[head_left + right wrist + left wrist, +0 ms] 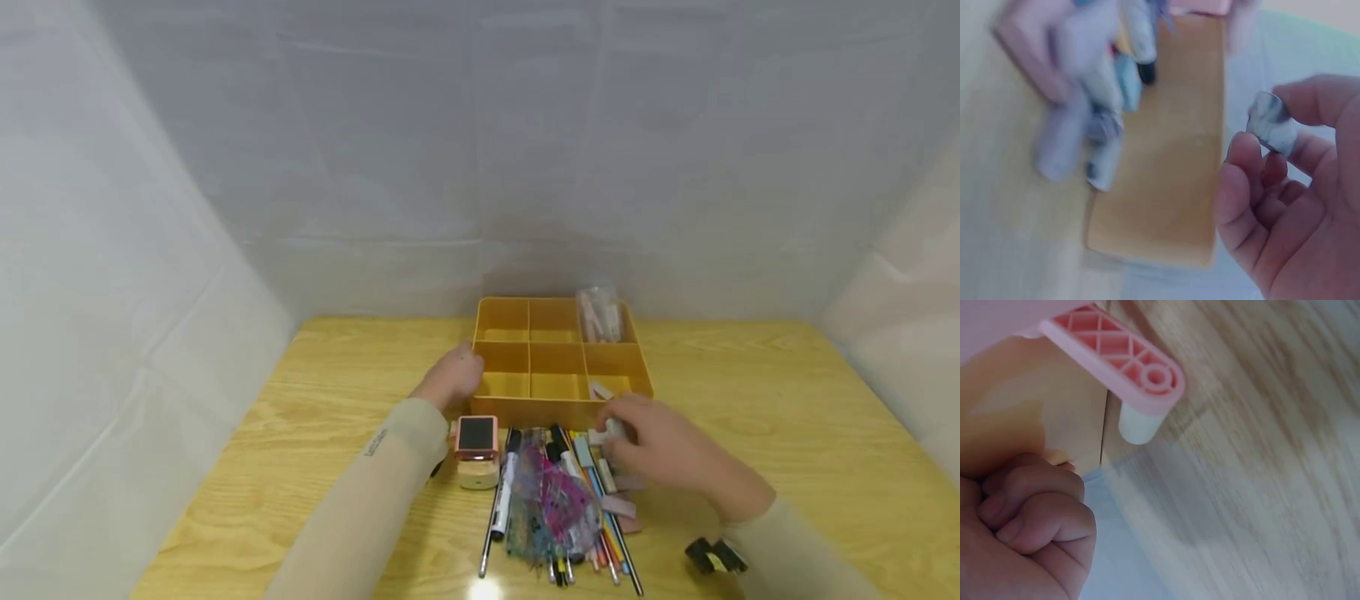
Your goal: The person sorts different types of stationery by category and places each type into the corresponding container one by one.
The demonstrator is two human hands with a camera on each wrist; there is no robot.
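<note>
A light wooden table (750,400) inside a white fabric enclosure (150,250) carries a yellow six-compartment organizer tray (558,410), the landmark here. In the tray's far right compartment stands a clear packet (600,315) of small items; a pale eraser-like block (602,390) lies in the near right compartment. Just in front of the tray sprawls a heap of pens and markers (555,500), partly covered by a clear pouch with pink contents (558,500). Left of that heap, close to the tray's near left corner, sits a pink-framed sharpener (476,450). The person's left hand (452,377) rests against the tray's left wall, fingers curled into a fist holding nothing. The right hand (660,450), before the tray's near right corner, pinches a small grey-white eraser (1270,122) between thumb and fingers.
</note>
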